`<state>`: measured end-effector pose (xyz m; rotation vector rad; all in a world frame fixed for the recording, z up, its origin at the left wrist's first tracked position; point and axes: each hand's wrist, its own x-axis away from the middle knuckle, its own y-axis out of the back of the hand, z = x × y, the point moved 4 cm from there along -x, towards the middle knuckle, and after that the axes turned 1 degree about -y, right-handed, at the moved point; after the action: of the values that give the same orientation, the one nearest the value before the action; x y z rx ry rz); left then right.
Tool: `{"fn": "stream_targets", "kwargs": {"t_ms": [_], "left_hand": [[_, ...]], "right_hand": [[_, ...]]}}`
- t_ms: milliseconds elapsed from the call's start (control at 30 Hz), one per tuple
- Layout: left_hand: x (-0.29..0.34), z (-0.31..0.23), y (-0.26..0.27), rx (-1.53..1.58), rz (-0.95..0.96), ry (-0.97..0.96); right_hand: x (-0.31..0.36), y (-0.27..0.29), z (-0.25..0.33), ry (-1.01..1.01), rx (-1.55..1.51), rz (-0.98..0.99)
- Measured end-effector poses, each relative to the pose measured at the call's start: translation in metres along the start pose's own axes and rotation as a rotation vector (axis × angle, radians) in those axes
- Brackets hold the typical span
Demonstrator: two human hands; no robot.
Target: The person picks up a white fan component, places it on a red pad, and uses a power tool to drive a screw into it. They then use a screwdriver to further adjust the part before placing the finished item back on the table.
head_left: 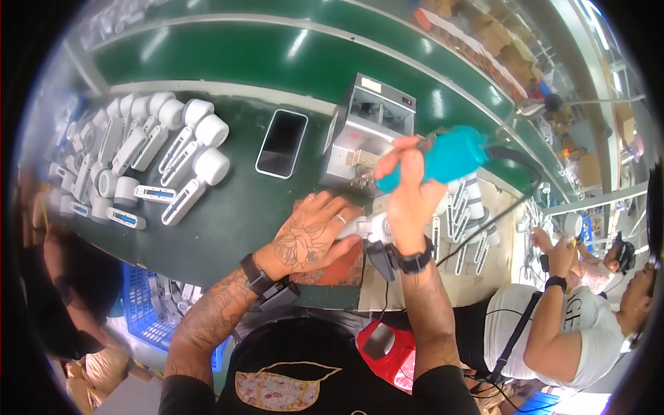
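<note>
My right hand is closed around a teal electric screwdriver, raised above the bench. Its front end points left, next to the opening of a grey metal screw feeder; the exact tip is hard to make out. My left hand, tattooed and wearing a ring, lies over a white handheld device with a round grilled head, its fingers and thumb gripping the handle. That device rests at the edge of a reddish mat. Part of the head is hidden behind my right hand and wrist.
Many similar white devices lie at the left of the green bench, and several more at the right. A phone lies beyond my left hand. A blue crate stands below left. A black cord hangs rightward. A co-worker is at right.
</note>
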<state>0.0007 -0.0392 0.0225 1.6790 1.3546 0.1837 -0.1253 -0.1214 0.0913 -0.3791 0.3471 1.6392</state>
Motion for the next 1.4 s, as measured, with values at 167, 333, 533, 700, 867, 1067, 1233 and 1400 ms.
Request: {"fn": "stream_targets", "kwargs": {"t_ms": [167, 333, 533, 700, 867, 1067, 1233, 1400], "left_hand": [[0.0, -0.007, -0.001, -0.011, 0.022, 0.021], [0.001, -0.006, -0.003, -0.003, -0.011, 0.045], [-0.003, -0.003, -0.005, 0.02, -0.009, 0.085], [-0.007, -0.002, -0.002, 0.07, 0.022, 0.118], [-0.005, -0.003, -0.005, 0.042, 0.039, 0.095], [-0.007, -0.008, -0.002, 0.007, 0.011, 0.077], [-0.01, -0.008, -0.006, -0.021, 0.036, 0.095], [0.005, -0.006, 0.01, 0.218, -0.108, 0.207]], "right_hand": [[-0.01, -0.005, -0.011, 0.099, -0.018, -0.009], [-0.005, -0.005, -0.013, 0.008, -0.094, -0.029], [0.037, 0.028, 0.019, -0.087, -0.101, -0.038], [0.057, 0.036, 0.012, -0.109, -0.096, 0.014], [0.061, 0.04, 0.01, -0.097, -0.117, -0.002], [0.084, 0.055, 0.018, -0.137, -0.107, -0.01], [0.099, 0.069, 0.019, -0.111, -0.017, -0.107], [0.116, 0.094, 0.01, 0.098, 0.454, -0.098]]}}
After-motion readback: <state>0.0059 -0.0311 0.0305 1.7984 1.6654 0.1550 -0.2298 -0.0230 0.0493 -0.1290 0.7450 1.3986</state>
